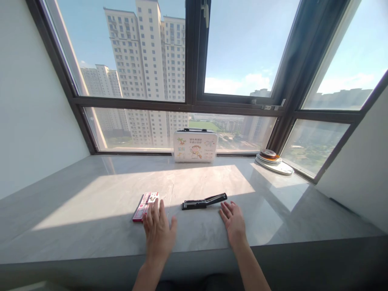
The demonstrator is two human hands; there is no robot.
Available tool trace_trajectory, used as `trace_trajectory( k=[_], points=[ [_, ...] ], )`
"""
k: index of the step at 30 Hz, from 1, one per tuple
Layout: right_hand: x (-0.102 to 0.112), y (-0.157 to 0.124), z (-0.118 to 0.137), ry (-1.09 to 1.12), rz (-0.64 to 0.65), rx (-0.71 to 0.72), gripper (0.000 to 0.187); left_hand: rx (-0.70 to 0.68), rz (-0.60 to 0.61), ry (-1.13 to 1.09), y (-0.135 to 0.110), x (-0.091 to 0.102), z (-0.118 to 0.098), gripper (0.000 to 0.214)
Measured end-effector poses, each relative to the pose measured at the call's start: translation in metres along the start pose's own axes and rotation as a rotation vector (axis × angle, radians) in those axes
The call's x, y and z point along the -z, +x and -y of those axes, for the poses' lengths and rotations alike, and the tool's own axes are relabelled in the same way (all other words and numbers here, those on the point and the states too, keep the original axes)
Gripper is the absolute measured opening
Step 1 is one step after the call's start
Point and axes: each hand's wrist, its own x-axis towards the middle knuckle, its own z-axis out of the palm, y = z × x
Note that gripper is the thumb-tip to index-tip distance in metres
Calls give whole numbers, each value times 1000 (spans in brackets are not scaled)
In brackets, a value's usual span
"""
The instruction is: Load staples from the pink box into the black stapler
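Rising outside, pale high-rise tower blocks (148, 52) show through a wide glass window with dark brown frames (190, 52). Below it runs a broad grey marble-patterned window ledge (106, 186), crossed by patches of sunlight. At its back, a white rectangular case with a black handle and cartoon prints (195, 146) stands upright by the glass; to its right, near the corner, lies a stack of round, flat white and orange pieces (269, 157). The left grip (159, 232), a bare hand, has its fingers loosely spread with nothing clasped; its fingertips overlap a flat red-and-white box (145, 200), and whether they touch cannot be told. The right grip (235, 224) is likewise spread and holds nothing, just beside the raised end of a long black metal stapler (203, 202), which lies unfolded on the ledge between both hands.
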Motion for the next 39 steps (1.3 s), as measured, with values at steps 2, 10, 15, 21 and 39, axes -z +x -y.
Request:
trace_trajectory(
  k=[2,10,15,21,39],
  points=[
    [8,-10,0,-86,61,-14,38,74,-34,86,-3,7,17,53],
    [-5,-33,8,-801,474,67,30,-155,208,-162,-14,18,40,28],
    [-33,-34,9,-850,638,-1,30,-291,394,-455,3,22,0,14],
    [-36,-26,3,-750,645,-101,34,-172,361,-369,14,17,-19,13],
    [-14,-2,24,-1047,573,49,27,-199,500,-599,23,6,-3,49]
  ],
)
